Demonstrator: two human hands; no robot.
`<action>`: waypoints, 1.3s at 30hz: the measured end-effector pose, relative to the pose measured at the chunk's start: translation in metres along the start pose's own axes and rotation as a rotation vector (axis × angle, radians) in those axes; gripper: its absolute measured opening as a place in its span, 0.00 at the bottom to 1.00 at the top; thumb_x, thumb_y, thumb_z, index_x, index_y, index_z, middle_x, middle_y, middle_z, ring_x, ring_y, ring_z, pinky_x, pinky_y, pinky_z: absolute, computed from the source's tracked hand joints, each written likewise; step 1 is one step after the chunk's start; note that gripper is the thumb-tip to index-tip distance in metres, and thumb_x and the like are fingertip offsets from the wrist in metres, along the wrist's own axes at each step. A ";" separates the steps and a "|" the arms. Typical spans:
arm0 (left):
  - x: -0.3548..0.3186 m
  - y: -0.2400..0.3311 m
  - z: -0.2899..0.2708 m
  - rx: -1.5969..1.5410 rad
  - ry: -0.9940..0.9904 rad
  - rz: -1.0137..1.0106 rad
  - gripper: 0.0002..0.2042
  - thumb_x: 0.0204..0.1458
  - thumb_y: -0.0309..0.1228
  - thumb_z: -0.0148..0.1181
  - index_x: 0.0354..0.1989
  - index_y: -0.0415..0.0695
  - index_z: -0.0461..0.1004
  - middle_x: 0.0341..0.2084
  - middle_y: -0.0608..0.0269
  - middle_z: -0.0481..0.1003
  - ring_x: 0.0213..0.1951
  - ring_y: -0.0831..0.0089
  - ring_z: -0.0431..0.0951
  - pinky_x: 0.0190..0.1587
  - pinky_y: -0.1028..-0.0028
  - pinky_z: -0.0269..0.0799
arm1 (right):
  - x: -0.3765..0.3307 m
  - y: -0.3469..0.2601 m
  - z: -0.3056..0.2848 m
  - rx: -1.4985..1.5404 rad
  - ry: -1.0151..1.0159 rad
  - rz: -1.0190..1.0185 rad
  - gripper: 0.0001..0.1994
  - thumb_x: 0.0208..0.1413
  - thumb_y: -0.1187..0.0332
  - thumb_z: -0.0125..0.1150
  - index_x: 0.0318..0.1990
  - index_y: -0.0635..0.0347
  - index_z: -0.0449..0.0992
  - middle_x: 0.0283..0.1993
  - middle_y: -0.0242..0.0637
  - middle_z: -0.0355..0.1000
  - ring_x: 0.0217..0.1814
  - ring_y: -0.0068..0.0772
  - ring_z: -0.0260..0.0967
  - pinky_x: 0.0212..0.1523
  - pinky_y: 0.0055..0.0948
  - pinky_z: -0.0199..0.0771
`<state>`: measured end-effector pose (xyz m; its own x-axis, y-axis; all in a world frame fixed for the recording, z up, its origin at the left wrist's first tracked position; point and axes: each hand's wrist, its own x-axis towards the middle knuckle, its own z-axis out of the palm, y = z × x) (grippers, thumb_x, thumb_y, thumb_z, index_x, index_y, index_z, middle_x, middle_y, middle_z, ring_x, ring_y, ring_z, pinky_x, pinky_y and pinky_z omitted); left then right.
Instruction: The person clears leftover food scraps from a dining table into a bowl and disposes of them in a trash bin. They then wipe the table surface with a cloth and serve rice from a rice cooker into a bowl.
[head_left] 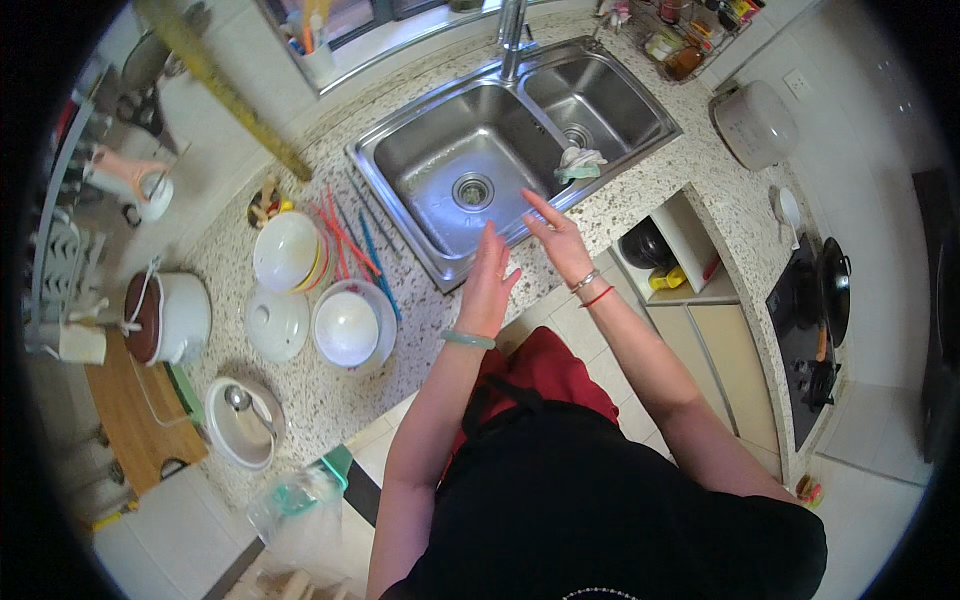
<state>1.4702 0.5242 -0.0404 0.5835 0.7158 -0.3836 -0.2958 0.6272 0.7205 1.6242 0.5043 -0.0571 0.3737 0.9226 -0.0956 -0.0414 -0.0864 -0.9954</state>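
My left hand [487,287] is held over the front edge of the double steel sink [425,170], fingers stretched out and nothing in them. Beside it, on the right, my right hand [558,245] also hangs over the sink's near rim, its fingers extended and apart, holding nothing. The two hands do not touch. A crumpled pale cloth [580,165] lies on the divider between the two basins, just beyond my right hand. Above the divider stands the faucet [512,45]; no running water shows. The large basin looks wet and has a round drain [473,191].
Left of the sink are red and blue chopsticks [345,238], stacked bowls [285,250], a white bowl [347,325], a lid [277,325], a white pot [185,315] and a dish with a ladle [238,398]. A wok [833,290] sits on the stove, right. An open cabinet [690,245] is below.
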 end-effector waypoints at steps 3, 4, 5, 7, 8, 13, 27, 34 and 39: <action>0.039 -0.009 0.027 0.107 -0.014 -0.080 0.43 0.57 0.59 0.46 0.72 0.49 0.36 0.71 0.51 0.35 0.72 0.59 0.34 0.68 0.57 0.42 | 0.031 0.020 -0.050 -0.135 0.121 -0.033 0.22 0.56 0.67 0.60 0.60 0.53 0.69 0.62 0.40 0.66 0.64 0.32 0.62 0.62 0.27 0.60; 0.053 -0.014 0.032 0.130 -0.024 -0.092 0.43 0.57 0.58 0.48 0.72 0.49 0.35 0.71 0.53 0.35 0.72 0.62 0.34 0.68 0.58 0.42 | 0.041 0.023 -0.066 -0.231 0.162 -0.014 0.24 0.53 0.67 0.62 0.60 0.52 0.69 0.63 0.44 0.65 0.64 0.38 0.63 0.63 0.29 0.60; 0.067 -0.018 0.038 0.164 -0.016 -0.098 0.42 0.57 0.58 0.48 0.72 0.49 0.37 0.71 0.53 0.37 0.72 0.63 0.36 0.68 0.58 0.42 | 0.053 0.030 -0.081 -0.333 0.183 -0.067 0.24 0.53 0.67 0.62 0.59 0.51 0.70 0.63 0.45 0.65 0.64 0.41 0.62 0.63 0.30 0.60; 0.097 -0.025 0.051 0.223 0.005 -0.107 0.41 0.57 0.56 0.50 0.71 0.48 0.39 0.70 0.53 0.41 0.71 0.66 0.39 0.67 0.59 0.43 | 0.082 0.054 -0.112 -0.544 0.212 -0.173 0.25 0.51 0.67 0.63 0.59 0.49 0.70 0.63 0.46 0.64 0.65 0.46 0.61 0.63 0.32 0.60; 0.113 -0.031 0.058 0.273 0.030 -0.103 0.40 0.57 0.55 0.50 0.71 0.47 0.42 0.69 0.53 0.45 0.70 0.67 0.44 0.67 0.61 0.44 | 0.096 0.065 -0.125 -0.660 0.206 -0.171 0.26 0.50 0.65 0.63 0.59 0.45 0.70 0.64 0.45 0.62 0.67 0.49 0.57 0.64 0.39 0.58; 0.229 -0.100 0.038 0.632 0.241 0.006 0.38 0.56 0.54 0.53 0.67 0.38 0.54 0.62 0.51 0.63 0.63 0.64 0.62 0.63 0.69 0.54 | 0.152 0.091 -0.156 -1.226 0.018 -0.114 0.30 0.52 0.56 0.60 0.64 0.44 0.62 0.69 0.40 0.56 0.70 0.44 0.51 0.65 0.52 0.49; 0.364 -0.130 0.052 0.717 0.531 -0.118 0.37 0.58 0.51 0.47 0.62 0.28 0.49 0.51 0.30 0.68 0.55 0.44 0.70 0.58 0.60 0.63 | 0.242 0.122 -0.151 -0.963 -0.254 0.099 0.37 0.47 0.69 0.61 0.64 0.65 0.50 0.55 0.60 0.60 0.56 0.61 0.61 0.56 0.46 0.64; 0.405 -0.093 0.029 0.674 0.607 0.023 0.30 0.58 0.45 0.50 0.56 0.28 0.57 0.46 0.33 0.72 0.50 0.45 0.73 0.53 0.59 0.67 | 0.304 0.122 -0.123 -0.796 -0.272 0.074 0.34 0.49 0.73 0.58 0.63 0.69 0.51 0.56 0.61 0.58 0.56 0.64 0.60 0.56 0.48 0.64; 0.442 -0.065 0.015 0.674 0.636 0.131 0.29 0.57 0.43 0.52 0.54 0.26 0.58 0.44 0.35 0.73 0.47 0.47 0.75 0.50 0.61 0.69 | 0.349 0.125 -0.106 -0.777 -0.260 -0.035 0.33 0.49 0.73 0.56 0.63 0.72 0.51 0.55 0.63 0.60 0.56 0.64 0.60 0.57 0.47 0.63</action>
<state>1.7586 0.7957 -0.2481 -0.0057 0.9264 -0.3764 0.2871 0.3621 0.8869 1.8475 0.7762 -0.2151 0.1320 0.9791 -0.1546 0.6555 -0.2032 -0.7273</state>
